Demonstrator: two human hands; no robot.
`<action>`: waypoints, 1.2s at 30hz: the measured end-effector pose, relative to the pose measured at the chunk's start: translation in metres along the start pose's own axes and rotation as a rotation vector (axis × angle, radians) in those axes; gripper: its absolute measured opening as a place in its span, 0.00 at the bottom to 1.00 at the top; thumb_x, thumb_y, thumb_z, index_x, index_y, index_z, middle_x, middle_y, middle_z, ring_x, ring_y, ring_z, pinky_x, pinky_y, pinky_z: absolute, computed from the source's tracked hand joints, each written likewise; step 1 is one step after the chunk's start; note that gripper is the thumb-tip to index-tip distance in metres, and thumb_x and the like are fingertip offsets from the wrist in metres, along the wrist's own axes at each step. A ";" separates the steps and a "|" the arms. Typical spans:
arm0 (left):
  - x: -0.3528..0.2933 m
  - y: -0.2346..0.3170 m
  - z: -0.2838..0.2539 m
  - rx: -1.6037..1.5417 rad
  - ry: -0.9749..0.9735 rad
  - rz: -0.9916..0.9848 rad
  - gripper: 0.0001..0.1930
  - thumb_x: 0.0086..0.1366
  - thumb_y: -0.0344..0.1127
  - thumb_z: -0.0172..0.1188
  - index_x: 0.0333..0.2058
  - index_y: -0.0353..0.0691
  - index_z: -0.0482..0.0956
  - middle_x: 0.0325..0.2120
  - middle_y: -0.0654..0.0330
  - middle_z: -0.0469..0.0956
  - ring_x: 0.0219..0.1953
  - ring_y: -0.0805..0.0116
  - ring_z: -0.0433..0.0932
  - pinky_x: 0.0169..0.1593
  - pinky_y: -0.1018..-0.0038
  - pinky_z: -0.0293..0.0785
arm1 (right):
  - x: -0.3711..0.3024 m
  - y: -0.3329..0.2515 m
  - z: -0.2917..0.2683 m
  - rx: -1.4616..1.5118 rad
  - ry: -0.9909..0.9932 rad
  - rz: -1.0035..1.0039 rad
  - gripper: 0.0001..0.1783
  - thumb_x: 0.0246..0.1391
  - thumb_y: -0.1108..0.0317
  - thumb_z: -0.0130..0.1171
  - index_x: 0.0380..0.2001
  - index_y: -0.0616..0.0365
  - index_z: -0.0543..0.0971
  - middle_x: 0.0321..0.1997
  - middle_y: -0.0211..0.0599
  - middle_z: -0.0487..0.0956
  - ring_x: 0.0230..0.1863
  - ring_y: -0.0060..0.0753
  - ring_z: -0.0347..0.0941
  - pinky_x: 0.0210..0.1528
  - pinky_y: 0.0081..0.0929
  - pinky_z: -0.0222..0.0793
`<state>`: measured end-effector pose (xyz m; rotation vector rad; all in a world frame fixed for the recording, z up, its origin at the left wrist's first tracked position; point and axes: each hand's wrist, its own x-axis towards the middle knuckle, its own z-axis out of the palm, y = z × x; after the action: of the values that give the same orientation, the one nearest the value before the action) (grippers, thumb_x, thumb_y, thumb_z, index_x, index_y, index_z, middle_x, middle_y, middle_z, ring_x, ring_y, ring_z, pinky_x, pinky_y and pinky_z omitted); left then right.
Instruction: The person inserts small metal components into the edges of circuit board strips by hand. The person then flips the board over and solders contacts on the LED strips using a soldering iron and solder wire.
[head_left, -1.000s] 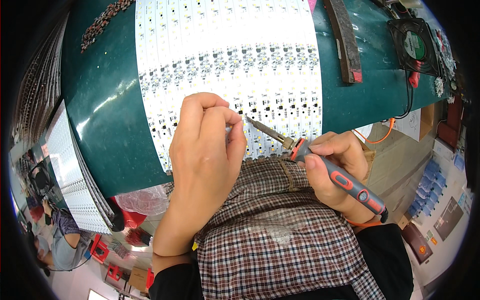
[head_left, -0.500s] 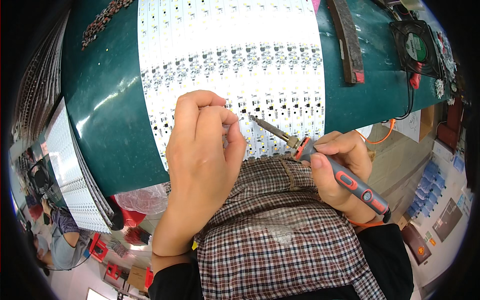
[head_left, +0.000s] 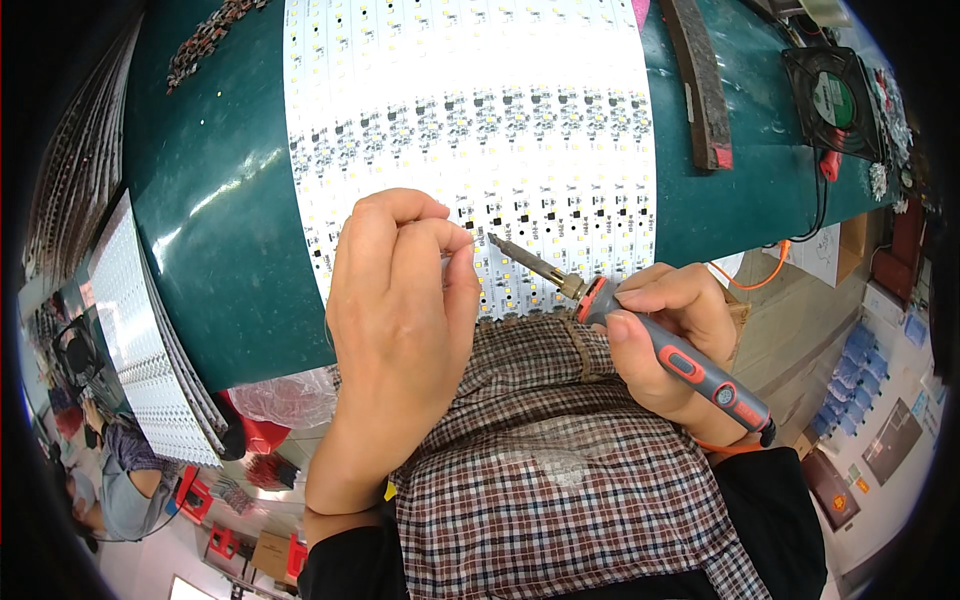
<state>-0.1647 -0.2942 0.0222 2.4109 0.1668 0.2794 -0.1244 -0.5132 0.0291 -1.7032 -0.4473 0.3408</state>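
Observation:
A white panel of LED circuit-board strips (head_left: 470, 165) lies on the green table, dotted with small yellow LEDs and black chips. My right hand (head_left: 680, 345) grips a grey and red soldering iron (head_left: 700, 370). The iron's dark tip slants up and left to the near part of the panel, just right of my left fingertips; whether it touches cannot be told. Over the panel's near left part, my left hand (head_left: 400, 290) is closed, thumb and fingers pinched together. Whatever they hold is too small to make out.
A dark bar (head_left: 700, 90) lies right of the panel, and a black fan (head_left: 830, 100) stands beyond it. More board panels (head_left: 150, 340) are stacked at the left. A bundle of small parts (head_left: 210, 45) rests at the far left. An orange cord (head_left: 765, 275) hangs by the table edge.
The soldering iron and my right hand have shifted slightly left, bringing the tip closer to my left fingers. My left hand has moved a little left. The panel sits slightly farther right in view.

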 end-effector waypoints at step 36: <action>0.002 0.000 -0.012 0.033 0.025 -0.002 0.11 0.53 0.19 0.65 0.33 0.36 0.75 0.43 0.54 0.73 0.36 0.57 0.76 0.35 0.65 0.74 | 0.002 0.000 0.001 -0.014 0.032 -0.017 0.16 0.53 0.78 0.69 0.40 0.59 0.72 0.30 0.38 0.81 0.28 0.17 0.74 0.30 0.19 0.69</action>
<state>-0.1655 -0.2866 0.0317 2.4404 0.1869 0.3082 -0.1233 -0.5112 0.0290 -1.7155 -0.4413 0.2977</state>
